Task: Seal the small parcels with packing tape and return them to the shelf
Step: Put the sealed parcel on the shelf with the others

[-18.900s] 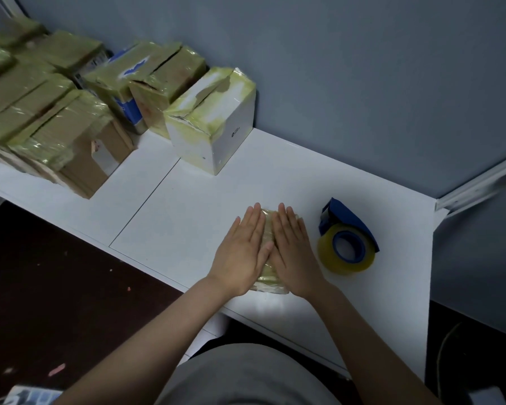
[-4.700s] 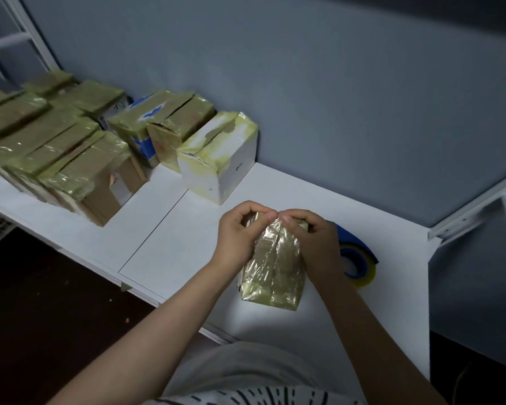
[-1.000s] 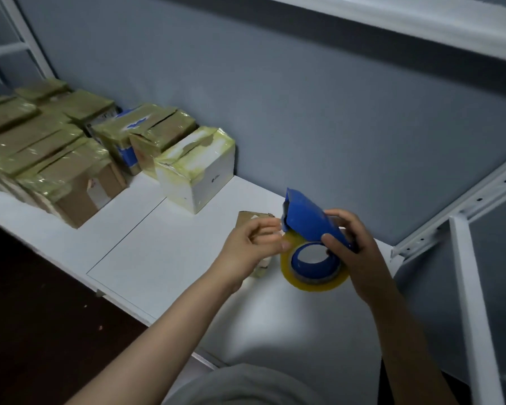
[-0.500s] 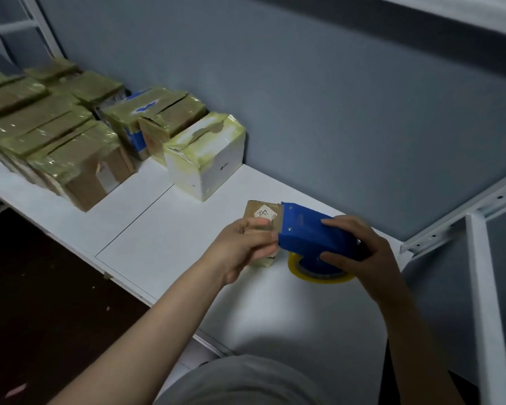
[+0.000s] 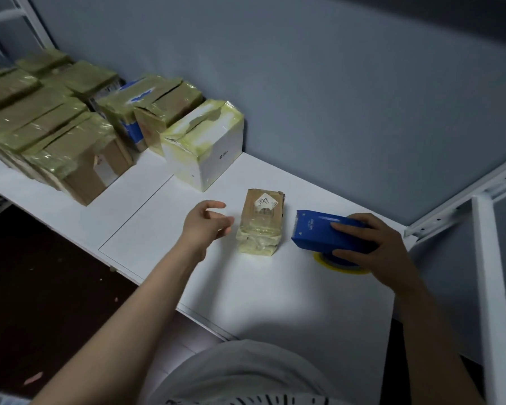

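Head view: we note the small parcel [image 5: 260, 222] standing upright on the white shelf [image 5: 275, 293], wrapped in yellowish tape, with a paper label near its top. Our left hand [image 5: 206, 225] is released, fingers loosely curled, just beside the parcel's left side and holding nothing. Our right hand [image 5: 374, 247] grasps the blue tape dispenser [image 5: 319, 229] just right of the parcel. A taped white box [image 5: 205, 147] stands behind, by the wall.
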